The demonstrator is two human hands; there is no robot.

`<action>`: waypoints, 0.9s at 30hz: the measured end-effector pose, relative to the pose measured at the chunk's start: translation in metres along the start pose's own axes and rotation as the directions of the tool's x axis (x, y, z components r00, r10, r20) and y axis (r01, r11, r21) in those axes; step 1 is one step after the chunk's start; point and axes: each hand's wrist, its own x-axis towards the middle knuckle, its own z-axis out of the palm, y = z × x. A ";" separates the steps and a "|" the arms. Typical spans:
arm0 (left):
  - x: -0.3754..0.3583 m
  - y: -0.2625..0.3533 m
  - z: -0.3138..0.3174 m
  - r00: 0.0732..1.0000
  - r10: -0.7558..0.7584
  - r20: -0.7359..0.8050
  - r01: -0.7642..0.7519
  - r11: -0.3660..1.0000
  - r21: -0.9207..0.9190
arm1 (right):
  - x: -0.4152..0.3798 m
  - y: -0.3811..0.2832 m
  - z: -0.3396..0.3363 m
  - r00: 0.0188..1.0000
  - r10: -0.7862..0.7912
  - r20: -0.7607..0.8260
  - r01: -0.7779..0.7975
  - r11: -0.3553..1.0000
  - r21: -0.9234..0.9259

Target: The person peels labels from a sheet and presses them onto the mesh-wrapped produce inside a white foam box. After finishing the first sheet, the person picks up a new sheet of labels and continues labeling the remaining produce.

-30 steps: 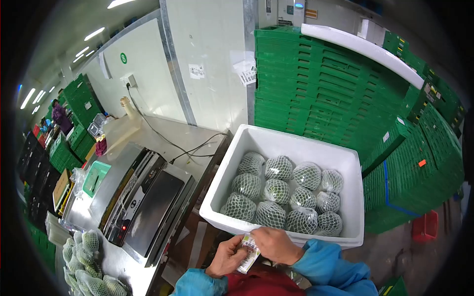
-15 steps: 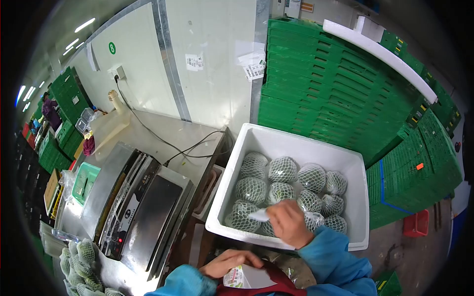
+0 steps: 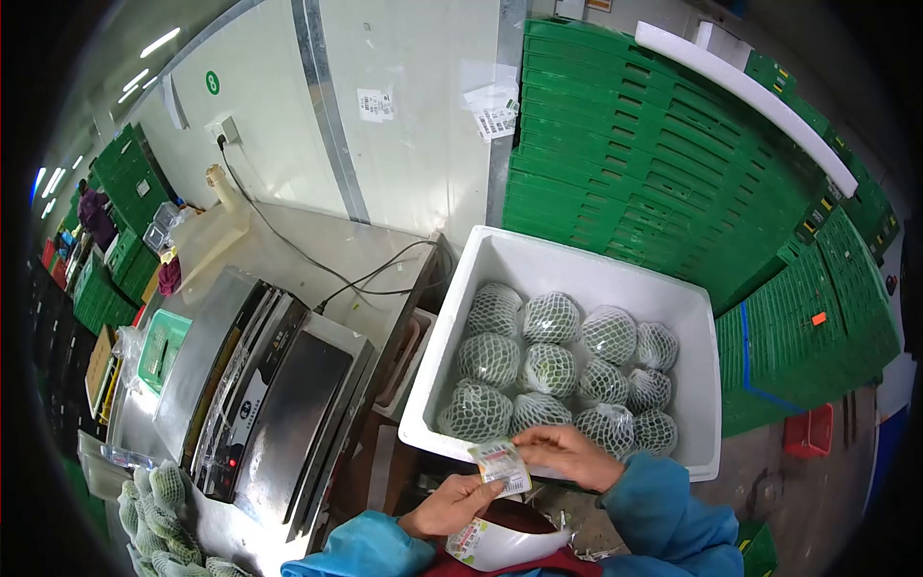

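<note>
My left hand [image 3: 447, 505] pinches a printed sticker label [image 3: 504, 468] by its lower left edge, in front of the white foam box [image 3: 445, 337]. At the label's upper right corner, the fingertips of my right hand [image 3: 574, 456] are closed on it. Below my hands a white strip [image 3: 510, 550] curves across my lap, bearing another printed label [image 3: 466, 541] at its left end. Inside the box sit several round green fruits [image 3: 550, 369] in white foam nets, some shiny with clear film.
A wrapping machine [image 3: 260, 413] with a dark plate and a lit red lamp stands on the metal table [image 3: 288, 236] at left. Netted fruits [image 3: 159, 510] lie at its near corner. Stacked green crates [image 3: 625, 154] rise behind the box; a red basket [image 3: 808, 432] is on the floor.
My right hand has come back from over the fruits toward my left hand. My left hand has risen from my lap, and a printed label now shows between both hands.
</note>
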 end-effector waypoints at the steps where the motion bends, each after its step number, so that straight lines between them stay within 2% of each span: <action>1: -0.001 0.009 0.002 0.999 -0.032 0.027 0.031 0.998 0.056 | 0.005 0.004 -0.002 0.997 0.035 0.071 -0.035 0.999 -0.005; 2: 0.001 0.007 0.004 0.999 -0.029 0.024 0.028 0.998 0.052 | 0.008 0.007 -0.002 0.987 0.074 0.143 -0.073 0.997 -0.013; 4: 0.003 -0.004 0.007 0.967 0.255 -0.017 -0.252 0.962 0.105 | 0.011 0.003 0.000 0.990 0.021 0.137 -0.022 1.000 0.009; 5: 0.001 -0.006 0.003 0.993 0.117 0.032 -0.119 0.991 0.064 | 0.013 -0.006 0.000 0.997 -0.069 0.039 0.069 0.997 0.018; 6: -0.004 -0.001 0.000 0.993 0.118 0.026 -0.120 0.991 0.061 | 0.016 -0.013 -0.002 0.986 -0.157 -0.061 0.159 0.987 0.018; 7: -0.012 0.009 -0.002 0.996 0.038 0.075 -0.037 0.999 -0.009 | 0.029 -0.011 -0.017 0.973 -0.162 -0.163 0.188 0.970 0.157; 8: -0.019 0.013 -0.004 0.991 -0.040 0.130 0.050 0.996 -0.075 | 0.040 -0.011 -0.033 0.977 -0.139 -0.159 0.144 0.989 0.024; 9: -0.021 0.001 -0.013 0.980 -0.028 0.198 0.063 0.982 -0.176 | 0.051 -0.004 -0.035 0.991 -0.067 -0.115 0.080 0.991 0.111; 10: -0.030 0.004 -0.013 0.989 0.037 0.141 -0.005 0.974 -0.225 | 0.062 0.002 -0.035 0.998 -0.002 -0.067 0.015 0.981 0.195; 12: -0.047 -0.015 -0.016 0.991 0.132 -0.008 -0.123 0.900 -0.419 | 0.076 0.032 -0.033 0.998 0.042 0.046 -0.048 0.988 0.147; 14: -0.058 -0.042 -0.021 0.928 0.188 -0.321 -0.303 0.883 -0.359 | 0.083 0.032 -0.024 0.994 0.097 0.046 -0.102 0.987 0.124; 15: -0.057 -0.050 -0.022 0.895 0.177 -0.409 -0.302 0.916 -0.263 | 0.089 0.038 -0.023 0.996 0.070 0.049 -0.070 0.997 -0.013; 16: -0.060 -0.057 -0.025 0.898 0.153 -0.411 -0.313 0.881 -0.355 | 0.092 0.042 -0.022 0.997 0.044 0.056 -0.035 0.988 -0.150; 18: -0.061 -0.056 -0.025 0.832 0.331 -0.446 -0.479 0.834 -0.275 | 0.095 0.048 -0.013 0.999 0.039 0.026 -0.035 0.989 -0.143; 19: -0.061 -0.045 -0.032 0.832 0.328 -0.447 -0.478 0.833 -0.277 | 0.097 0.050 -0.010 0.997 -0.068 0.025 0.072 0.962 -0.262; 20: -0.061 -0.030 -0.046 0.884 0.446 -0.141 -0.468 0.851 -0.239 | 0.099 0.052 -0.009 0.984 -0.173 0.036 0.174 0.910 -0.376; 21: -0.063 -0.021 -0.055 0.843 0.505 0.185 -0.472 0.860 -0.196 | 0.099 0.051 -0.011 0.984 -0.172 0.035 0.173 0.910 -0.376; 22: -0.069 -0.015 -0.056 0.843 0.505 0.186 -0.471 0.860 -0.197 | 0.099 0.050 -0.014 0.987 -0.162 0.017 0.155 0.903 -0.401; 24: -0.080 -0.005 -0.057 0.961 0.133 0.242 -0.142 0.990 0.018 | 0.100 0.044 -0.021 0.990 -0.141 -0.020 0.118 0.886 -0.448; 25: -0.076 -0.013 -0.063 0.919 0.154 0.363 -0.132 0.988 -0.086 | 0.099 0.040 -0.021 0.991 -0.137 0.003 0.126 0.899 -0.420; 26: -0.076 -0.013 -0.061 0.919 0.153 0.364 -0.130 0.988 -0.086 | 0.100 0.039 -0.023 0.991 -0.136 0.002 0.125 0.899 -0.419; 27: -0.075 -0.010 -0.058 0.961 0.235 0.149 -0.221 0.970 -0.102 | 0.102 0.037 -0.025 0.989 -0.135 0.059 0.148 0.888 -0.436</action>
